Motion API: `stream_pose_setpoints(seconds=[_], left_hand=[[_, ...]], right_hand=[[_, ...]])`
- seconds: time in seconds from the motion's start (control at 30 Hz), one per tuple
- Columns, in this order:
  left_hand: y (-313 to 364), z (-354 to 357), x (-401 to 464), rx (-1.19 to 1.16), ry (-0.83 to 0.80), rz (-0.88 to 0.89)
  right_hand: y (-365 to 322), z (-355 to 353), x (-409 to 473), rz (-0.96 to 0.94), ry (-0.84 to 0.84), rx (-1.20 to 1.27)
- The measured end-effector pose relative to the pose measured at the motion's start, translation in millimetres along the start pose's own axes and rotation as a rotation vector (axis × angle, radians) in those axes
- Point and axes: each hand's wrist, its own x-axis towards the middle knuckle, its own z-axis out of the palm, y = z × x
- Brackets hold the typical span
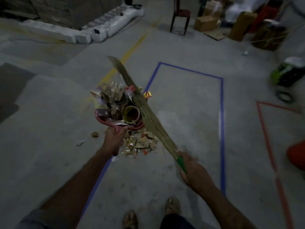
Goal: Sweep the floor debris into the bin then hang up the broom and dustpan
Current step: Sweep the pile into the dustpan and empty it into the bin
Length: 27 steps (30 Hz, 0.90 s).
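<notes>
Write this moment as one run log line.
left hand grips loaded dustpan | right hand grips broom | debris pile on floor

Our only view: head-worn wide-angle camera; we look forward, steeply down at floor; own arms close beneath

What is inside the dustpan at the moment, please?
The dustpan holds a heap of torn cardboard, plastic wrappers and a paper roll. The heap covers its floor, and the broom hides its right edge.
</notes>
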Motion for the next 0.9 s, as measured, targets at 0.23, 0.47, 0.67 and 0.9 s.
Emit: stream_pose_setpoints(seconds=[0.23,0.47,0.67,0.9], left_hand=[[37.1,119.9,-32.4,0.076,-0.171,0.04],[67.2,315.7,-88.2,0.107,-0.352,0.056],[81.8,468.5,-135.9,0.086,-0.499,0.084],[110.3,606.6,-170.8,0.148,-0.627,0.107]], right_hand=[[90.8,-52.7,-66.1,0.133,0.097,0.023],[226.3,-118.7,-155.1,0.271,0.166,-0.03],[327.3,-180.8,-231.8,0.402,0.169,-0.09],[420.9,-213.2,-284.7,0.522,0.235,-0.093]])
